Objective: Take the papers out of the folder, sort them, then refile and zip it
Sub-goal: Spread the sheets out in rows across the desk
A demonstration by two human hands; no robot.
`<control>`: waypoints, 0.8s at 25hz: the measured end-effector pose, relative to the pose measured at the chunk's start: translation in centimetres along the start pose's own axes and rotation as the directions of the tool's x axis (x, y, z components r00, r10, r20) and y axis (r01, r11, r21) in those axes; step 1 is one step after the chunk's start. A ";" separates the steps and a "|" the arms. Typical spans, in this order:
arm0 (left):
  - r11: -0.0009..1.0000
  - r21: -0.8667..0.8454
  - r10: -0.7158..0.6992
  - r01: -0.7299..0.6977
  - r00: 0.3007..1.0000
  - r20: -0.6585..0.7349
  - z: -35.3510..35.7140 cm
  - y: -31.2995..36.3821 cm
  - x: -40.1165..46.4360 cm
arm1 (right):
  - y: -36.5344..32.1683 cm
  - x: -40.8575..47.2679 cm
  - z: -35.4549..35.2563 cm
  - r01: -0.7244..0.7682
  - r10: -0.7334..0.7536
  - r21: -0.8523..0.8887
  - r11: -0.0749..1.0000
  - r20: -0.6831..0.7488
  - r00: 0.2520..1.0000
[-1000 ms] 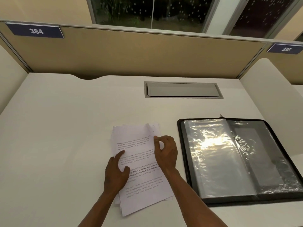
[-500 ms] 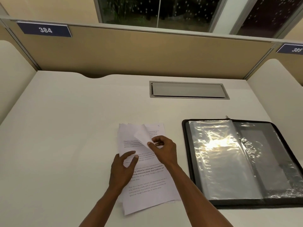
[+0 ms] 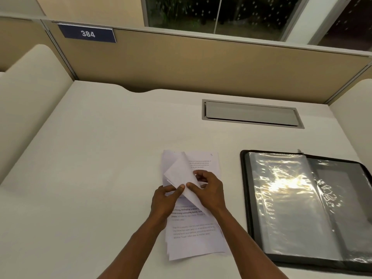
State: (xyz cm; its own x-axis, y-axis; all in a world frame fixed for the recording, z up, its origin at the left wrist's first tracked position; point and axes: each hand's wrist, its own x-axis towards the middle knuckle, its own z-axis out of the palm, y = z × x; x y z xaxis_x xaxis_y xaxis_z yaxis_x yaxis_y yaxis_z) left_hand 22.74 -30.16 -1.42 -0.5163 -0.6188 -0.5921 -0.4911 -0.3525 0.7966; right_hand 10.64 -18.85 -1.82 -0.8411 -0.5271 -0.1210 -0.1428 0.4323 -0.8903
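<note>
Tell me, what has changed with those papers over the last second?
The right hand peeled the top sheet up from its far corner and folded it back toward the person; the left hand, flat before, now pinches it too. The paper stack and the open folder stayed put.

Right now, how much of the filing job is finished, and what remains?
Done: the papers lie in a stack on the desk, out of the open folder. In hand: sorting; the left hand and right hand pinch the top sheet, peeled up. Left: refiling and zipping.
</note>
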 end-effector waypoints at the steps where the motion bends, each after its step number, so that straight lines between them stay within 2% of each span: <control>1: 1.000 -0.016 0.003 -0.003 1.000 0.005 0.0 -0.1 0.0 | 0.0 0.1 -0.2 -0.009 0.008 0.004 1.000 0.011 1.000; 4: 0.999 -0.036 0.033 -0.032 0.999 0.010 0.3 0.1 -0.2 | -0.3 0.6 -1.0 -0.081 0.080 0.093 0.992 0.013 0.997; 8: 0.996 -0.084 0.025 -0.023 1.000 0.015 0.2 0.3 -0.3 | 0.6 1.3 -1.8 -0.260 0.272 0.255 0.931 -0.013 0.962; 12: 0.992 -0.125 0.029 -0.027 0.999 0.014 0.1 0.1 -0.3 | -0.1 0.8 -3.0 -0.298 0.370 0.426 0.854 -0.096 0.924; 13: 0.991 -0.130 0.032 -0.029 0.999 0.020 0.1 0.0 -0.3 | -0.2 0.6 -3.3 -0.290 0.354 0.400 0.870 -0.097 0.930; 15: 0.990 -0.139 0.042 -0.039 0.999 0.022 0.2 0.0 -0.3 | 0.2 0.1 -3.7 -0.237 0.272 0.242 0.941 -0.122 0.954; 17: 0.990 -0.138 0.042 -0.040 0.999 0.012 0.3 0.0 -0.3 | 1.1 -0.5 -3.8 -0.096 0.102 0.053 0.994 -0.120 0.988; 19: 0.989 -0.140 0.038 -0.037 0.999 0.004 0.4 0.0 -0.2 | 1.6 -0.9 -3.6 0.027 -0.029 -0.103 0.994 -0.024 0.999; 20: 0.990 -0.140 0.036 -0.036 0.999 0.001 0.5 -0.1 -0.2 | 1.4 -1.2 -3.4 0.030 -0.025 -0.148 0.988 0.038 0.999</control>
State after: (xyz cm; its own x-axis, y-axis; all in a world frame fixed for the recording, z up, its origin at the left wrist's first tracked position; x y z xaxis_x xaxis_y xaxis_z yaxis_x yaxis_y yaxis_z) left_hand 22.54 -29.70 -1.45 -0.5344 -0.6305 -0.5630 -0.3693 -0.4250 0.8265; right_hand 9.65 -15.09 -1.39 -0.8171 -0.5649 -0.1150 -0.2442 0.5199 -0.8186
